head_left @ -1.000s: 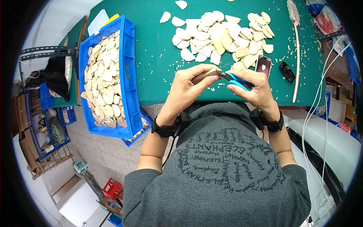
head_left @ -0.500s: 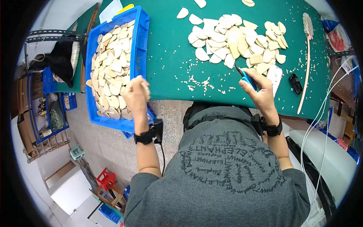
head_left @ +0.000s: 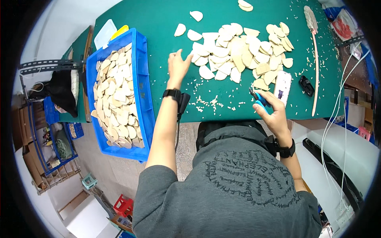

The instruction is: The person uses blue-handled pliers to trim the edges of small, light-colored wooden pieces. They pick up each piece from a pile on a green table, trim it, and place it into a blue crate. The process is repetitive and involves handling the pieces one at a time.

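The left hand [head_left: 177, 65] is touching the pile of pale wooden pieces [head_left: 242, 49] on the green counter [head_left: 158, 23]. The right hand [head_left: 274, 113] is holding blue-handled cutters [head_left: 258, 99] in a closed grip. A blue crate [head_left: 143, 99] is sitting left.

Green table [head_left: 158, 23]: blue crate [head_left: 143, 99] at left, pile of pale wood pieces [head_left: 242, 51] centre, phone [head_left: 282, 83], long wooden stick [head_left: 315, 71] at right, chips scattered.

One blue crate [head_left: 143, 99], left of the left hand's fingers [head_left: 179, 59], holds too many pale wooden pieces [head_left: 115, 99] to count. A second loose heap of pieces [head_left: 242, 51], dozens, lies just beyond those fingers. One blue-handled cutter [head_left: 258, 98] sits in the right hand's fingers [head_left: 266, 108]; beyond them lie one phone [head_left: 282, 83], one small black object [head_left: 306, 85] and one long stick [head_left: 315, 67].
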Action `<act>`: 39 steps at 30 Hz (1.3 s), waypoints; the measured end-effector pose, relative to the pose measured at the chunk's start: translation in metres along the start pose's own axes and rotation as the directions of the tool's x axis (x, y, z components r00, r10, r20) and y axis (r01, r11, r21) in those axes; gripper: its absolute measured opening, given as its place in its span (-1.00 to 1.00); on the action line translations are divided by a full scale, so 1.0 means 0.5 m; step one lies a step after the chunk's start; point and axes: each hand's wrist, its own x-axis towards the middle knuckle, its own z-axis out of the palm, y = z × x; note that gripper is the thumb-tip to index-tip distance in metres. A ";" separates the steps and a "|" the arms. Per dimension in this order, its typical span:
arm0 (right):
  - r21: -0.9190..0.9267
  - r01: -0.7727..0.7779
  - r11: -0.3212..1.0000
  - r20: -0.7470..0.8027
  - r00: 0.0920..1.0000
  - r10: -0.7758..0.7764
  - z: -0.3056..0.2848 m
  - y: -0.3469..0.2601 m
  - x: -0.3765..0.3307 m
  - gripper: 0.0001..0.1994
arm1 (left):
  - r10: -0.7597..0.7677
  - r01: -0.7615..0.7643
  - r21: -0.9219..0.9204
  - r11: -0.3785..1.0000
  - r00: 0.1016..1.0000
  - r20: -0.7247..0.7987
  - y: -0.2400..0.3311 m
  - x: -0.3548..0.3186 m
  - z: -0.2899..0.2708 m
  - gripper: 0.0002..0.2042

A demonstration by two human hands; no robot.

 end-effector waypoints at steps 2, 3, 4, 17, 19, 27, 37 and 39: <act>-0.015 -0.030 0.999 -0.028 0.999 0.030 -0.013 -0.002 -0.013 -0.64 | 0.015 -0.018 0.009 1.000 0.976 0.217 0.024 0.045 0.047 -0.40; -0.013 -0.048 0.999 -0.040 0.998 0.047 -0.015 -0.003 -0.019 -0.64 | -0.031 0.049 -0.061 0.997 0.964 0.265 0.013 0.052 0.051 -0.46; -0.015 -0.076 0.997 -0.067 0.995 0.075 -0.021 0.001 -0.025 -0.64 | -0.059 0.107 -0.129 0.986 0.942 0.329 0.046 0.052 0.030 -0.51; 0.012 0.108 0.994 -0.028 0.994 -0.108 0.019 -0.035 0.045 -0.59 | 0.079 0.510 -0.859 0.036 0.856 0.512 0.293 -0.235 -0.215 -0.63; 0.025 0.147 0.989 -0.054 0.988 -0.146 0.024 -0.037 0.046 -0.59 | 0.086 0.487 -0.873 -0.022 0.871 0.484 0.305 -0.253 -0.231 -0.67; 0.028 0.254 0.967 -0.065 0.966 -0.252 0.017 -0.042 0.044 -0.58 | 0.037 0.373 -0.928 -0.020 0.928 0.372 0.329 -0.288 -0.249 -0.69; -0.018 0.285 0.958 -0.067 0.956 -0.285 -0.002 -0.049 0.042 -0.58 | 0.034 0.249 -0.968 0.017 0.968 0.249 0.347 -0.297 -0.247 -0.71; 0.007 0.289 0.957 -0.091 0.954 -0.287 0.000 -0.051 0.042 -0.58 | 0.033 0.245 -0.969 0.031 0.969 0.246 0.351 -0.299 -0.245 -0.71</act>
